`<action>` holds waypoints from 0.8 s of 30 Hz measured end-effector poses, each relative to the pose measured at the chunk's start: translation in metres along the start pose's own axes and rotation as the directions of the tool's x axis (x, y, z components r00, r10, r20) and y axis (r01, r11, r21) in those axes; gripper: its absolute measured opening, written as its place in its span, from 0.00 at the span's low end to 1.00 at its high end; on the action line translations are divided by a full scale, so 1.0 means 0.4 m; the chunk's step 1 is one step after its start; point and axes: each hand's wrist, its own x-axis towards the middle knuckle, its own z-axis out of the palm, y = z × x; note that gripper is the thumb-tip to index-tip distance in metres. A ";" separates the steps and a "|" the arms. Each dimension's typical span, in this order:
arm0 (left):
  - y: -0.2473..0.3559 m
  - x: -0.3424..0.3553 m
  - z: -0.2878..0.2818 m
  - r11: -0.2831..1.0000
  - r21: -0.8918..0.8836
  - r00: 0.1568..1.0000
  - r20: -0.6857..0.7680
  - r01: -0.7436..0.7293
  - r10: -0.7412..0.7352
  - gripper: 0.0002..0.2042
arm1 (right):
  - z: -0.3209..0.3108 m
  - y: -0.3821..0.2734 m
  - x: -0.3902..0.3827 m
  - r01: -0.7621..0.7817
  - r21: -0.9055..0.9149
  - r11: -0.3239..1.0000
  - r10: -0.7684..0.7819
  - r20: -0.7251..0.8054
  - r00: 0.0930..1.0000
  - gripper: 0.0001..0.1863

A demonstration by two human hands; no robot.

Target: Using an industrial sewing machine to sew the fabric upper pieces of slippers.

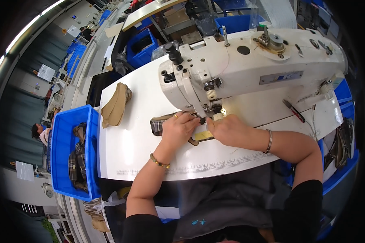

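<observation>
My left hand (178, 129), fingers bent and together, holds a plaid fabric piece (158, 125) under the needle area (211, 109) of a white sewing machine (247, 69). My right hand (227, 129) is curled just right of the needle, beside a lit lamp and a yellowish plate (203, 135); what its fingertips grip is hidden. A stack of tan shaped pieces (114, 105) lies at the left of the white tabletop (134, 154). Black-and-red snips (294, 110) lie to the right under the machine's arm.
A blue bin (59, 154) of plaid pieces stands at the table's left, another (332, 178) with dark pieces at its right. More blue bins (142, 48) sit behind. A printed ruler runs along the front edge. Two other people (42, 131) work along benches at the far left.
</observation>
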 end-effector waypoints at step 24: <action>0.325 -0.170 -0.048 0.969 -0.232 0.958 -0.286 -0.081 0.012 0.09 | -0.433 -0.287 -0.641 -0.325 0.919 0.221 0.958 -0.267 -0.102 0.13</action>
